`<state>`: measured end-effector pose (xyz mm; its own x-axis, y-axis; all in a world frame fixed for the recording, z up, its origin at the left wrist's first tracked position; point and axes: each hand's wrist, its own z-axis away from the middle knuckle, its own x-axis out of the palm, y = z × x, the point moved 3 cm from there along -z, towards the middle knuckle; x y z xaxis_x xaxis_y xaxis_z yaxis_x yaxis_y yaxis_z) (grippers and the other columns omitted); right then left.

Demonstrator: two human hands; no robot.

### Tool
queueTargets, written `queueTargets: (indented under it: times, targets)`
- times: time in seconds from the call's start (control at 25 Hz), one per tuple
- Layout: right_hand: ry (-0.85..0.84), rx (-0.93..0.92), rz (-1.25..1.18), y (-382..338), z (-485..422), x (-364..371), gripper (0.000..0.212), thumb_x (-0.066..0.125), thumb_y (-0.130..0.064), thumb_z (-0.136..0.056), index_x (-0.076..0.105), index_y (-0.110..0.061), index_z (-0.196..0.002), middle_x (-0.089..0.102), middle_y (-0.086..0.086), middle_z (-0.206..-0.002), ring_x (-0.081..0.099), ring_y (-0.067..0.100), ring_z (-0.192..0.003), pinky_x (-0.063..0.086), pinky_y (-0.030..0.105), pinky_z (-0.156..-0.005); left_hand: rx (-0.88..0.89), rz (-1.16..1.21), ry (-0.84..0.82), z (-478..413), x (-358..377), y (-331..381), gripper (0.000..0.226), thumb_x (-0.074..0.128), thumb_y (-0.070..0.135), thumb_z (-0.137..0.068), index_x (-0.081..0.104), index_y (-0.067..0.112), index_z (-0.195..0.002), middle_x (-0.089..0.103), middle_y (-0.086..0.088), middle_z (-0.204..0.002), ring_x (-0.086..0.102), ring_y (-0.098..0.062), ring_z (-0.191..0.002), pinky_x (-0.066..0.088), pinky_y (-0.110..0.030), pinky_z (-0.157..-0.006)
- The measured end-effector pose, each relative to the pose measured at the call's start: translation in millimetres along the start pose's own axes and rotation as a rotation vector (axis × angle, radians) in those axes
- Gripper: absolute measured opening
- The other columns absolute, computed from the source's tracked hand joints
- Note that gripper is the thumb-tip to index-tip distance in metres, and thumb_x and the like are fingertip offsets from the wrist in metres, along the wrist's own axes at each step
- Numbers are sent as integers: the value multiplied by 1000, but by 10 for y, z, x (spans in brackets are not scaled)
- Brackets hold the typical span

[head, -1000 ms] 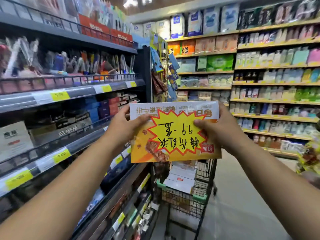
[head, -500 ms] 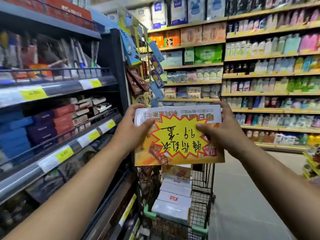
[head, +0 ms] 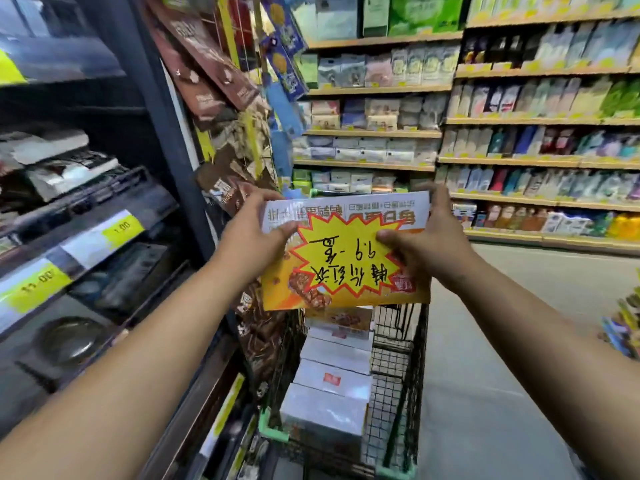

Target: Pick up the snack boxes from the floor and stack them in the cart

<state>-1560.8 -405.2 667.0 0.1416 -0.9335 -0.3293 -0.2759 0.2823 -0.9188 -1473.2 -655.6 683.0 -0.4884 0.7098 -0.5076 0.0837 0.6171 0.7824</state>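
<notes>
- Currently I hold one snack box (head: 349, 299) in both hands, upright, its broad face toward me, print upside down.
- My left hand (head: 251, 235) grips the box's left edge: thumb pressed on the front face, touching the yellow starburst sticker (head: 346, 252), fingers curled round the edge to the back.
- My right hand (head: 427, 242) grips the right edge the same way: thumb tip on the sticker, fingers hooked over the upper right corner and out of sight behind.
- So the box spans the gap between my two hands, pinched thumb-against-fingers on each side.
- Box sits in the air above the far end of the wire cart (head: 398, 344), clear of it.
- In the cart: a row of stacked boxes (head: 332, 379) along the left side, pale faces up.
- Left of the cart: dark shelving (head: 90, 233) with yellow price tags, and hanging snack packs (head: 214, 81).
- Ahead: stocked store shelves (head: 536, 119) across the grey floor (head: 519, 341).
</notes>
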Motion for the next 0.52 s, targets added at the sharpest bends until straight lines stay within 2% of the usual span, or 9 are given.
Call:
queueTargets:
  times: [0.08, 0.2, 0.28, 0.36, 0.4, 0.52]
  targets:
    - [21, 68, 21, 425, -172, 194, 76, 87, -16, -65, 32, -37, -113, 67, 3, -98, 68, 20, -81, 59, 43, -73, -51, 36, -60, -193, 293, -438, 31, 71, 21, -85, 49, 34, -103, 64, 13, -93, 62, -11, -84, 50, -24, -75]
    - [44, 181, 82, 975, -373, 474, 74, 88, -17, -64, 34, -30, -113, 66, -2, -94, 64, 14, -75, 54, 29, -67, -114, 31, -135, -458, 691, -1012, 31, 71, 20, -85, 49, 31, -104, 64, 7, -92, 61, -12, -81, 46, -16, -66]
    - [59, 246, 95, 1293, -527, 641, 75, 88, -16, -64, 34, -30, -113, 63, -5, -93, 63, 11, -75, 51, 24, -64, -170, 45, -165, -624, 968, -1336, 32, 69, 17, -86, 49, 31, -105, 63, 4, -99, 59, -10, -84, 45, -12, -68]
    - [74, 289, 129, 1552, -659, 756, 77, 89, -18, -62, 33, -32, -112, 62, -4, -96, 62, 11, -79, 51, 27, -69, -232, 51, -172, -713, 1250, -1623, 34, 66, 13, -86, 48, 32, -107, 59, -3, -113, 59, -17, -98, 46, -23, -82]
    - [85, 318, 147, 1720, -705, 840, 78, 90, -20, -60, 32, -33, -112, 62, -2, -99, 63, 14, -82, 52, 30, -73, -244, 40, -185, -714, 1387, -1804, 36, 65, 10, -86, 48, 29, -111, 56, -7, -120, 56, -20, -104, 43, -23, -86]
    - [73, 383, 181, 2075, -712, 1008, 81, 92, -22, -55, 33, -38, -108, 61, 2, -106, 64, 20, -91, 55, 39, -82, -238, -10, -270, -642, 1618, -2153, 36, 63, 4, -87, 49, 15, -118, 47, -11, -125, 50, -19, -106, 32, -11, -78]
